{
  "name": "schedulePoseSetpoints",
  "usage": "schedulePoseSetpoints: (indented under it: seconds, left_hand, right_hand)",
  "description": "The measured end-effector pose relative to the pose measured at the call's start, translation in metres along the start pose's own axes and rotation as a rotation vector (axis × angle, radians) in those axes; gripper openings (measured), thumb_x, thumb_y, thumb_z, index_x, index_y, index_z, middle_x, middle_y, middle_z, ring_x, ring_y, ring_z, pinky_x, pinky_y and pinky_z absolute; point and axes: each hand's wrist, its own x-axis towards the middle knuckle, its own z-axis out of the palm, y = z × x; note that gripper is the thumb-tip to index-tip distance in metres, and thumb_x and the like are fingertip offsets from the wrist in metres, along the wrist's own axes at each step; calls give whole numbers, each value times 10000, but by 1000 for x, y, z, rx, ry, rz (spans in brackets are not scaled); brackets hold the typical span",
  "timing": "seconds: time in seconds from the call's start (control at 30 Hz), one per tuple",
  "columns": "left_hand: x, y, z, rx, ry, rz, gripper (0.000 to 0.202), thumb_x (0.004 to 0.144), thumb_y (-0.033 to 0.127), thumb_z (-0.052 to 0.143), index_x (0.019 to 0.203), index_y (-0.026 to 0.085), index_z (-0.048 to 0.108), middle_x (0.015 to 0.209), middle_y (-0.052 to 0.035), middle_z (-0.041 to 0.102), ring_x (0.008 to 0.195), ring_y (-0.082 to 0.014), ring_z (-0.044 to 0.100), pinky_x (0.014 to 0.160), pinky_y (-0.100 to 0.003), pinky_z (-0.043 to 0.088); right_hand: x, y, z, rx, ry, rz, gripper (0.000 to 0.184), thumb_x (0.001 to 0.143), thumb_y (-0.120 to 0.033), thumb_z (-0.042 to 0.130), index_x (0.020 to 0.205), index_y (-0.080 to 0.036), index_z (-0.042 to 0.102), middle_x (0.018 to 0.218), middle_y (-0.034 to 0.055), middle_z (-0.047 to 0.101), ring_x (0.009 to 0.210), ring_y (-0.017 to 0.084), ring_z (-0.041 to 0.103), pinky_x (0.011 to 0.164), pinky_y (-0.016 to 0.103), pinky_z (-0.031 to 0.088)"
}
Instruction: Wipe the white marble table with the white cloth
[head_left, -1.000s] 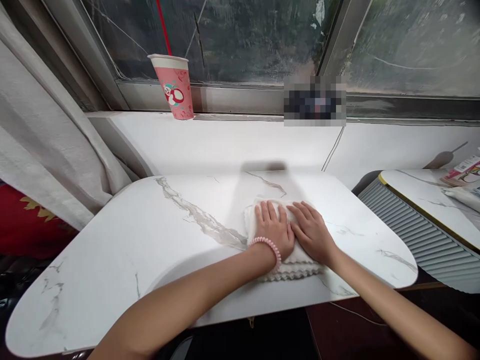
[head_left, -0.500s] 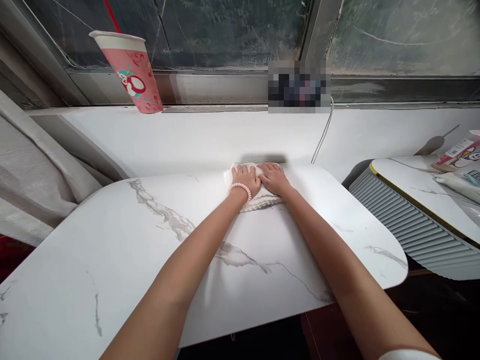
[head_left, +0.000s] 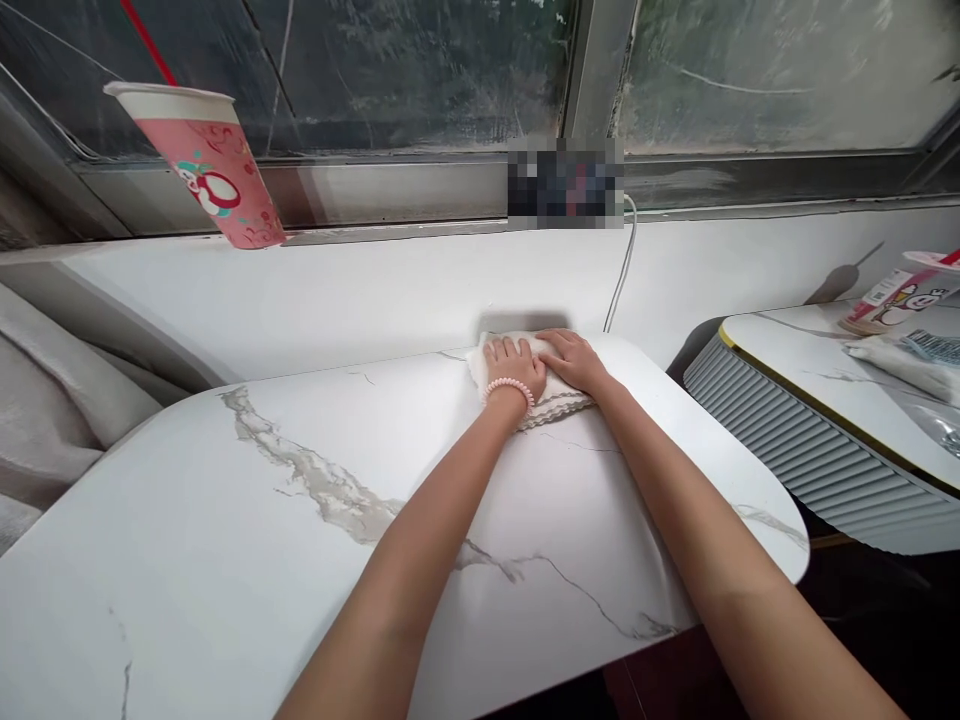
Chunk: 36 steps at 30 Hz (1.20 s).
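Both my hands press on a folded white cloth [head_left: 553,402] with a wavy edge, at the far side of the white marble-patterned table [head_left: 225,530]. My left hand [head_left: 516,366], with a pink coiled band at the wrist, lies flat with its fingers spread. Just to its right, my right hand [head_left: 576,360] rests on the cloth too, fingers stretched out towards the left. Neither hand is wrapped around the cloth. Part of the cloth is hidden beneath them.
A pink paper cup [head_left: 217,180] with a red straw stands on the window ledge. Right of it is a blurred-out object [head_left: 566,183] with a white cable [head_left: 621,270]. A ribbed side cabinet [head_left: 795,430] carries another cup [head_left: 896,295]. A curtain [head_left: 60,390] hangs left.
My hands and the cloth have slid to the right along the table's far side. The view has turned somewhat to the right.
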Motion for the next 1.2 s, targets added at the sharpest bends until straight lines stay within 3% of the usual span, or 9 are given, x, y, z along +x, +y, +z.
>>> schedulePoseSetpoints:
  seconds: [0.2, 0.4, 0.57, 0.8, 0.97, 1.2]
  left_hand:
    - [-21, -1, -5, 4, 1, 6, 598, 966, 364, 233, 1474, 77, 366, 1540, -188, 344, 1442, -341, 260, 1188, -517, 152]
    - [-73, 14, -10, -4, 8, -18, 603, 965, 359, 236, 1481, 73, 357, 1538, -200, 342, 1448, -374, 229, 1173, -614, 76]
    - [-123, 30, -14, -38, 16, 118, 604, 964, 340, 222, 1473, 46, 365, 1548, -174, 334, 1478, -333, 149, 1185, -612, -7]
    - [-188, 55, -22, -141, -71, 361, 612, 964, 352, 234, 1490, 55, 335, 1565, -171, 283, 1476, -318, 175, 1180, -654, 53]
    - [-192, 72, -19, -146, -33, 421, 620, 970, 355, 229, 1476, 13, 328, 1542, -205, 327, 1449, -343, 246, 1152, -687, 108]
    - [-167, 96, -13, -142, 24, 431, 599, 961, 353, 256, 1452, 35, 386, 1517, -188, 385, 1427, -338, 289, 1149, -649, 195]
  right_hand:
    - [-21, -18, -4, -49, -18, 6, 438, 919, -319, 431, 1311, -176, 562, 1381, 86, 560, 1308, 273, 442, 1102, 438, 331]
    - [-68, -32, -18, -94, -57, -51, 457, 945, -335, 386, 1350, -176, 527, 1437, 87, 510, 1371, 268, 378, 1125, 443, 309]
    - [-124, -38, -34, -57, -10, -4, 444, 932, -389, 398, 1306, -212, 558, 1402, 83, 544, 1360, 266, 405, 1119, 469, 335]
    - [-213, -48, -64, 4, 52, 63, 408, 940, -466, 415, 1314, -353, 532, 1424, 39, 524, 1381, 259, 399, 1108, 505, 367]
    - [-230, -35, -81, 19, 12, 104, 428, 945, -479, 429, 1341, -333, 499, 1438, 42, 504, 1385, 288, 388, 1116, 562, 341]
    - [-212, -3, -89, 27, 83, 86, 367, 921, -442, 436, 1219, -286, 584, 1310, 68, 600, 1272, 294, 505, 1087, 529, 373]
